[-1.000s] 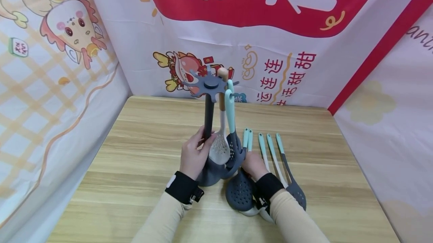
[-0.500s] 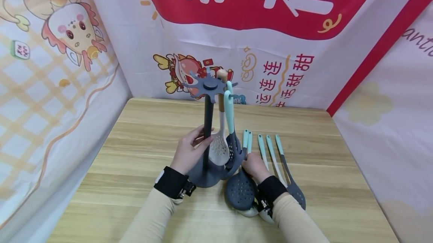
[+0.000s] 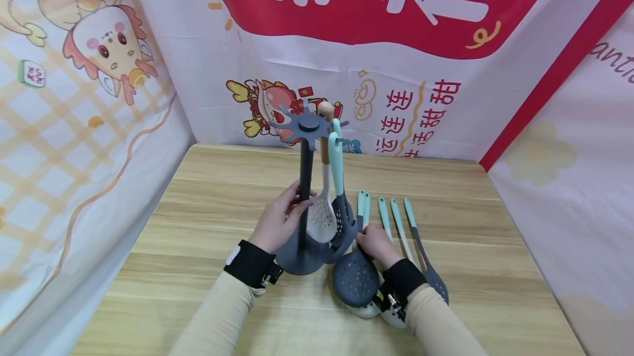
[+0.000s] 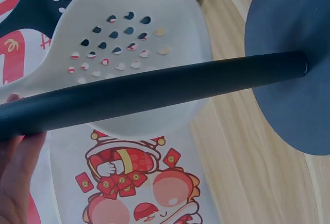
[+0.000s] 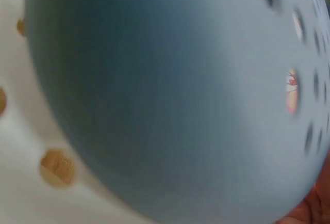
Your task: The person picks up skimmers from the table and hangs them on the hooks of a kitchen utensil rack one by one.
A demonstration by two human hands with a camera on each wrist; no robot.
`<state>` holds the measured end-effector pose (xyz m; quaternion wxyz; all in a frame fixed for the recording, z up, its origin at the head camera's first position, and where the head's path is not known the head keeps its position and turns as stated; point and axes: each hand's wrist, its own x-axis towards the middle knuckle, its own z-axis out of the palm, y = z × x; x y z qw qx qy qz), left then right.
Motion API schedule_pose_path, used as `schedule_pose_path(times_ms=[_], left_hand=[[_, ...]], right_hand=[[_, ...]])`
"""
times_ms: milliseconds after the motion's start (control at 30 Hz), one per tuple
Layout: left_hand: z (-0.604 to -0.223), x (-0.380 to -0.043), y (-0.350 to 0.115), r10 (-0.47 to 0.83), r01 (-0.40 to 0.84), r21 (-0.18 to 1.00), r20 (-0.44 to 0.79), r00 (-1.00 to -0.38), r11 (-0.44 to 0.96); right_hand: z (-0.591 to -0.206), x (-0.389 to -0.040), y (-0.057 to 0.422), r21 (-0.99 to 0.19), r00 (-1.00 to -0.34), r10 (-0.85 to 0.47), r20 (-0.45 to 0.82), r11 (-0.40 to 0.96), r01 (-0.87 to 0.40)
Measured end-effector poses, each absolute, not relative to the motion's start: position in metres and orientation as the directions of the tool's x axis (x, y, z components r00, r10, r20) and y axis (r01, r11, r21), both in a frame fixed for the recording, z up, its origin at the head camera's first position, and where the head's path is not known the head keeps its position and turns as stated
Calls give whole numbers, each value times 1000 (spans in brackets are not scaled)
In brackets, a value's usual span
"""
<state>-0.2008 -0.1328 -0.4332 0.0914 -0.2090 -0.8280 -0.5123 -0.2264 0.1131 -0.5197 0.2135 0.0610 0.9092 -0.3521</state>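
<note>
My left hand [image 3: 276, 223] grips the black pole [image 4: 154, 95] of a dark grey utensil stand [image 3: 302, 262], with thumb and fingers around it. From the stand's top hang a white slotted spoon [image 3: 322, 221] with a wooden handle and, on the right, dark grey utensils [image 3: 342, 235] with mint handles. Beside the base, my right hand [image 3: 377, 243] holds a dark grey skimmer [image 3: 354, 279] by its handle. Its perforated bowl fills most of the right wrist view, over a white perforated one [image 5: 31, 182].
Right of the stand, more mint-handled utensils lie side by side on the wooden table [image 3: 198, 207], among them a dark slotted turner [image 3: 436, 281]. Some heads are partly hidden by my right wrist. A printed cloth backdrop [image 3: 416, 42] rises behind the table.
My left hand has shifted slightly left on the pole, showing more of the stand's base. The skimmer in my right hand has moved a little right, up from the white bowl under it.
</note>
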Motion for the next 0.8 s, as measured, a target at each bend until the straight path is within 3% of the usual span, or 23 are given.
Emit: schedule_pose_path(times_ms=[567, 800], left_hand=[[-435, -198, -130, 209, 514, 720, 475, -855, 466], [-436, -198, -129, 195, 517, 709, 488, -851, 480]], right_hand=[[-510, -221, 126, -685, -906, -65, -418, 678, 268], [-499, -220, 136, -761, -929, 10, -369, 570, 308]])
